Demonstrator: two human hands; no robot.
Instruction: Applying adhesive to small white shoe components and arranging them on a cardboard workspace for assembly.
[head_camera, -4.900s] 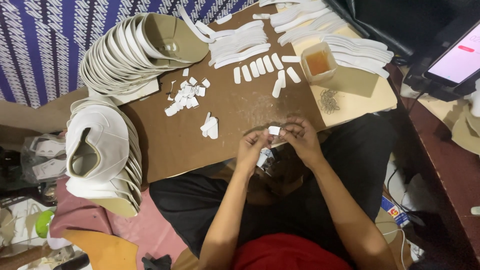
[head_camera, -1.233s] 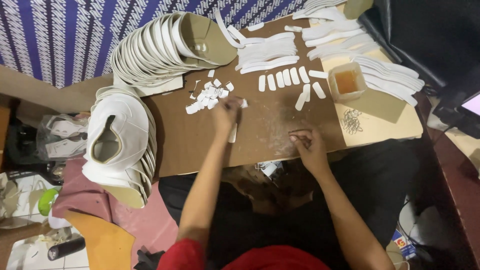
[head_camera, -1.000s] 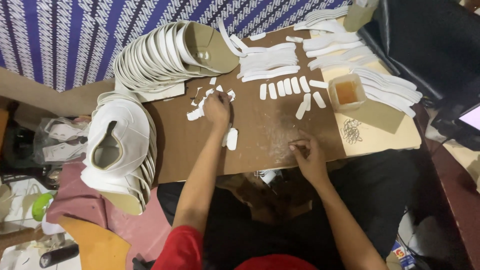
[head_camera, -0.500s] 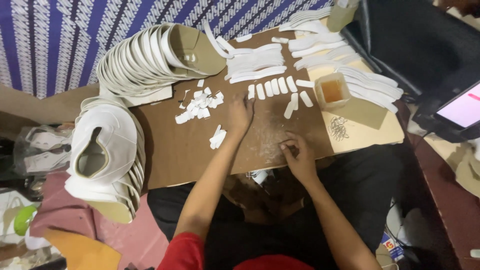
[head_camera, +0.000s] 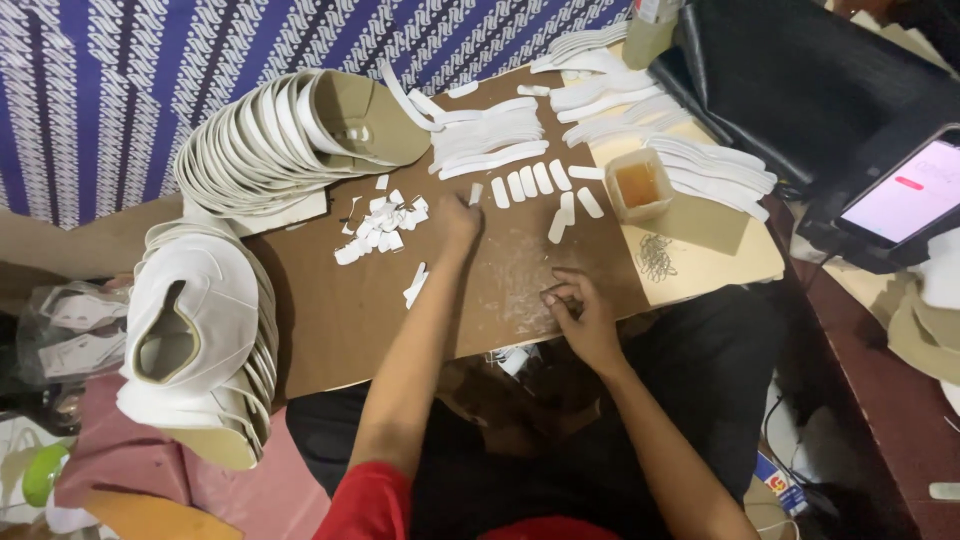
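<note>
While your right hand (head_camera: 588, 318) rests nearest you on the brown cardboard board (head_camera: 340, 320), its fingertips are pinched narrow against the surface; whether anything sits between them is too small to tell. At 9 o'clock from that hand, a couple of small white tabs (head_camera: 414, 284) lie loose on the board, apart from the rest. Your left hand (head_camera: 458, 222) reaches further out, at 11 o'clock from the right one, and its fingers close on a small white tab (head_camera: 476, 194) at the left end of a row of white tabs (head_camera: 530, 182) laid side by side. Just at 9 o'clock from the left hand sits a scattered heap of small white pieces (head_camera: 380, 222).

At 2 o'clock from your right hand a tangle of thin wire clips (head_camera: 656, 256) lies on a paler sheet, and beyond it stands a small square cup of amber glue (head_camera: 637, 184). Further off, long white strips (head_camera: 490, 140) are stacked at 12 o'clock, with more of them (head_camera: 715, 170) beside the cup. At 10 o'clock a fanned stack of white shoe-upper pieces (head_camera: 270, 140) curves along the board's far edge, and a second pile of uppers (head_camera: 195, 330) sits at 9 o'clock. A lit phone (head_camera: 905, 200) leans at 3 o'clock.
</note>
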